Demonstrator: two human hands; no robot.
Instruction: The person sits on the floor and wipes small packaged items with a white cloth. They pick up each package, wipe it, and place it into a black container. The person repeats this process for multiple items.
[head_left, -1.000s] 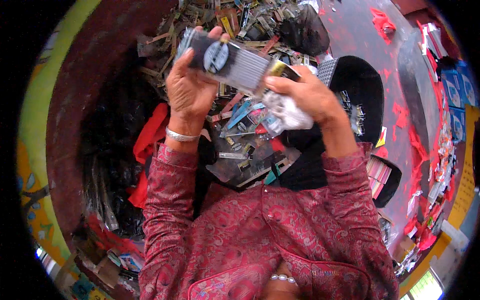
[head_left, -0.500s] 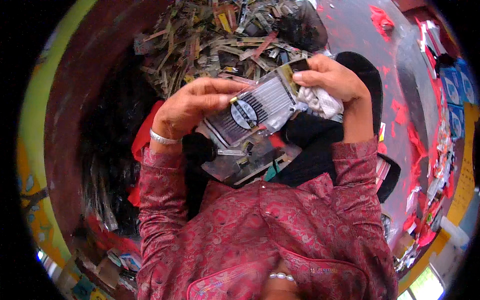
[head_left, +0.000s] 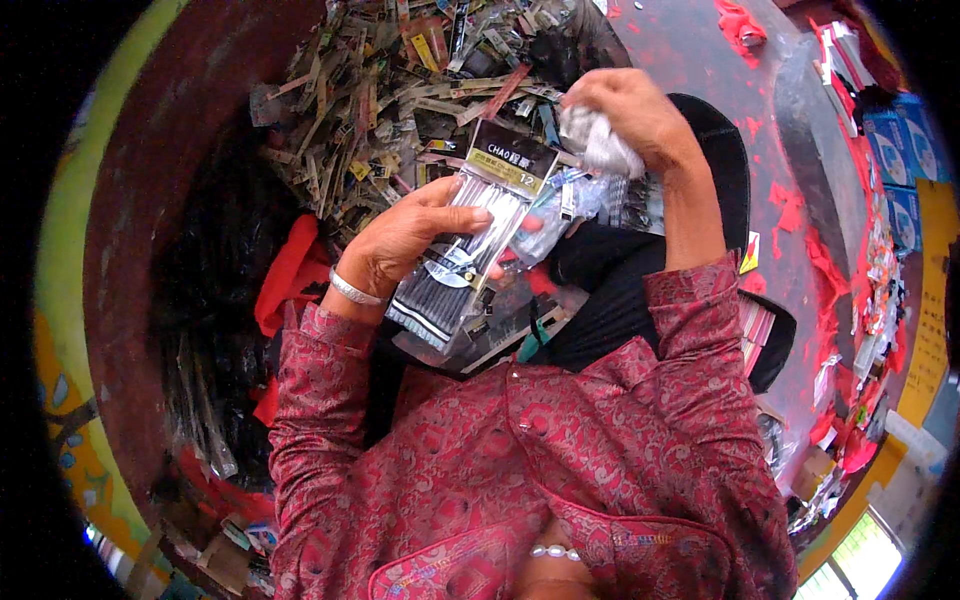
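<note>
My left hand (head_left: 405, 240) grips a clear packet of slim pens (head_left: 440, 295) by its side, thumb across the front. The packet has a black and gold top card and stands tilted, its top leaning away to the right. My right hand (head_left: 635, 110) is up and to the right, apart from the packet, with its fingers closed on a crumpled whitish cloth (head_left: 600, 143). Below the cloth, crinkled clear plastic wrapping (head_left: 560, 215) lies over my lap beside the packet.
A large heap of loose slim packets and strips (head_left: 400, 110) lies ahead. Black plastic sheeting (head_left: 215, 260) and a red cloth (head_left: 290, 275) are at the left. On the right, red scraps (head_left: 795, 215) litter the grey floor, with blue boxes (head_left: 905, 150) farther off.
My right hand has let go of the packet's top corner and moved up with the cloth. My left hand has turned the packet more upright, its printed card now facing up.
</note>
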